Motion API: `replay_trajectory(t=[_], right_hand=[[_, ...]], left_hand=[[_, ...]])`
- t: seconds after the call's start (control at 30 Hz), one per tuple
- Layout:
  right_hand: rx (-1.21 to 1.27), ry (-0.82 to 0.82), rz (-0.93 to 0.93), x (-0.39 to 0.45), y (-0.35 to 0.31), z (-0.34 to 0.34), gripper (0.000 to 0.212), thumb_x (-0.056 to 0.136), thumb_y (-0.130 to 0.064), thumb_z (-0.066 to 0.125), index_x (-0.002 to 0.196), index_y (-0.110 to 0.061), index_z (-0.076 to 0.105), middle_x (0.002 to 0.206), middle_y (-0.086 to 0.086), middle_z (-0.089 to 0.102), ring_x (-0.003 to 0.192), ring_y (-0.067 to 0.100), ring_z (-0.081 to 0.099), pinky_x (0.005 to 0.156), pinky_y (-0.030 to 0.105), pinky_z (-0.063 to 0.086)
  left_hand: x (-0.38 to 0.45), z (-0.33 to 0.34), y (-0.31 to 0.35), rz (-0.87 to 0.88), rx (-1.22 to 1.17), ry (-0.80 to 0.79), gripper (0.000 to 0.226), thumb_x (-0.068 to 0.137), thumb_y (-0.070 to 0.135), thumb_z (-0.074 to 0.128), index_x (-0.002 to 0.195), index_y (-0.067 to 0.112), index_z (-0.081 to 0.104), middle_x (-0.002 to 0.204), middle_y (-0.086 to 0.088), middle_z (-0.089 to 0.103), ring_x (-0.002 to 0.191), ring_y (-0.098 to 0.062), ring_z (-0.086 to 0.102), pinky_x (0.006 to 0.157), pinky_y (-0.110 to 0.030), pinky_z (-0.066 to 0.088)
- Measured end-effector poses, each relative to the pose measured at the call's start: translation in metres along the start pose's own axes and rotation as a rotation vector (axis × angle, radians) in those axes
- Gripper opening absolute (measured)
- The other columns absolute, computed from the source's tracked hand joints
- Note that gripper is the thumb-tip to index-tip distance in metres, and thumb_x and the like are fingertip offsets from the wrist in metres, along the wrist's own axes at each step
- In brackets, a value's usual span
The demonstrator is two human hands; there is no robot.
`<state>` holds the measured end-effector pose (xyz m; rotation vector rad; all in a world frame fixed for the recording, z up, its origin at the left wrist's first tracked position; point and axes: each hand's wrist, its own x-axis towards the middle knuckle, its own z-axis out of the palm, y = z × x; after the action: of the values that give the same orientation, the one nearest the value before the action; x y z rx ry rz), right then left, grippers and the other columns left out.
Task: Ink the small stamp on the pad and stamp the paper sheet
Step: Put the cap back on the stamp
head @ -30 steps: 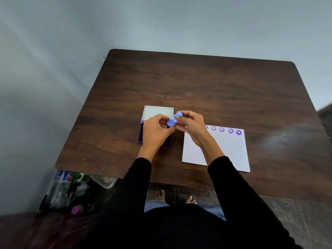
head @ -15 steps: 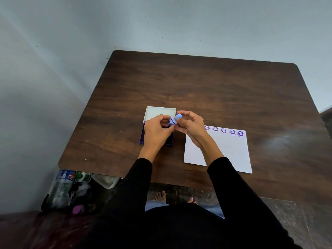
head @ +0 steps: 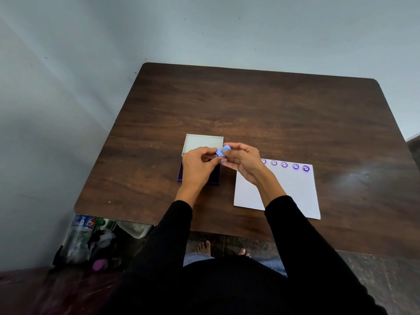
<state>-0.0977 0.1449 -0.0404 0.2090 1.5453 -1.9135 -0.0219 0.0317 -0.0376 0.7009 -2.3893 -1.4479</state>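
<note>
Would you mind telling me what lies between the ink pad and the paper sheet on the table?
In the head view, only bare table separates the ink pad from the paper sheet.

You have no readable words or numbers here. The only signs are five purple smiley stamps [head: 285, 165] in a row along the sheet's [head: 295, 192] far edge. The bottle's label [head: 84, 220], at 8 o'clock below the table, is too blurred to read.

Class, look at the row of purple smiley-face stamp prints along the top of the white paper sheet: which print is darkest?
The rightmost purple smiley print, at the white paper sheet's top right corner: its ink is heaviest, while the others grow paler toward the right hand.
</note>
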Motion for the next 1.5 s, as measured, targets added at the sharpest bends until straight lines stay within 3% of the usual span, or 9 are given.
replay_trajectory(t=[0.27, 0.4, 0.53, 0.8, 1.07, 1.2, 1.37, 1.5], right_hand=[[-0.057, 0.009, 0.009, 0.001, -0.002, -0.001, 0.014, 0.081, 0.004, 0.066, 0.090, -0.007, 0.067, 0.106, 0.019, 0.067, 0.087, 0.026, 0.069, 0.069, 0.029, 0.060], [-0.354, 0.072, -0.127, 0.003, -0.005, -0.002, 0.021, 0.078, -0.001, 0.071, 0.098, -0.004, 0.066, 0.106, 0.018, 0.069, 0.092, 0.026, 0.069, 0.073, 0.030, 0.060], [-0.763, 0.156, -0.314, 0.005, -0.008, -0.012, 0.019, 0.071, -0.006, 0.076, 0.089, -0.010, 0.070, 0.091, 0.009, 0.073, 0.080, 0.018, 0.068, 0.074, 0.027, 0.056], [-1.105, 0.097, -0.306, 0.009, -0.002, -0.013, 0.019, 0.072, -0.005, 0.074, 0.090, -0.008, 0.070, 0.097, 0.012, 0.071, 0.080, 0.017, 0.059, 0.066, 0.026, 0.048], [-1.149, 0.089, -0.253, 0.010, -0.002, -0.011, 0.028, 0.071, -0.001, 0.074, 0.096, -0.011, 0.068, 0.105, 0.010, 0.068, 0.084, 0.017, 0.058, 0.059, 0.022, 0.048], [-1.053, 0.035, -0.284, 0.007, -0.017, -0.014, 0.037, 0.068, -0.003, 0.071, 0.103, -0.013, 0.067, 0.107, 0.006, 0.070, 0.094, 0.018, 0.063, 0.078, 0.028, 0.052], [-0.895, 0.192, -0.328, 0.011, -0.023, -0.001, 0.025, 0.087, -0.012, 0.055, 0.111, -0.010, 0.063, 0.115, 0.009, 0.067, 0.103, 0.022, 0.062, 0.092, 0.034, 0.051], [-0.948, 0.191, -0.275, 0.018, -0.016, 0.013, 0.030, 0.093, -0.010, 0.043, 0.119, -0.007, 0.058, 0.123, 0.012, 0.063, 0.114, 0.026, 0.057, 0.096, 0.031, 0.043]], left_hand=[[0.004, 0.002, -0.003, 0.005, 0.007, -0.021, 0.034, 0.074, 0.017, 0.078, 0.106, 0.006, 0.070, 0.101, -0.010, 0.073, 0.082, -0.009, 0.066, 0.081, -0.020, 0.052], [0.009, 0.002, -0.006, -0.007, 0.025, -0.065, 0.042, 0.072, 0.018, 0.080, 0.111, 0.008, 0.068, 0.108, -0.008, 0.071, 0.089, -0.009, 0.066, 0.084, -0.018, 0.050], [0.014, -0.005, -0.013, -0.005, 0.042, -0.015, 0.042, 0.075, 0.012, 0.077, 0.115, 0.009, 0.065, 0.113, -0.005, 0.069, 0.092, -0.010, 0.063, 0.086, -0.018, 0.049], [0.021, -0.013, -0.022, -0.083, 0.074, 0.077, 0.035, 0.087, 0.012, 0.063, 0.122, 0.011, 0.060, 0.121, -0.006, 0.065, 0.104, -0.014, 0.061, 0.093, -0.029, 0.051], [0.023, -0.015, -0.029, -0.105, 0.073, 0.099, 0.034, 0.088, 0.017, 0.063, 0.121, 0.012, 0.060, 0.122, -0.005, 0.064, 0.101, -0.009, 0.058, 0.086, -0.021, 0.047], [0.027, -0.021, -0.029, -0.130, 0.059, 0.131, 0.035, 0.089, 0.020, 0.063, 0.122, 0.012, 0.059, 0.122, -0.005, 0.064, 0.105, -0.013, 0.060, 0.088, -0.023, 0.047], [0.032, -0.031, -0.025, -0.180, -0.030, 0.183, 0.045, 0.093, 0.036, 0.053, 0.129, 0.009, 0.053, 0.124, -0.008, 0.062, 0.113, -0.016, 0.057, 0.097, -0.031, 0.048], [0.041, -0.031, -0.024, -0.228, -0.039, 0.151, 0.054, 0.094, 0.053, 0.040, 0.125, 0.011, 0.054, 0.124, -0.004, 0.060, 0.112, -0.015, 0.053, 0.089, -0.026, 0.041]])
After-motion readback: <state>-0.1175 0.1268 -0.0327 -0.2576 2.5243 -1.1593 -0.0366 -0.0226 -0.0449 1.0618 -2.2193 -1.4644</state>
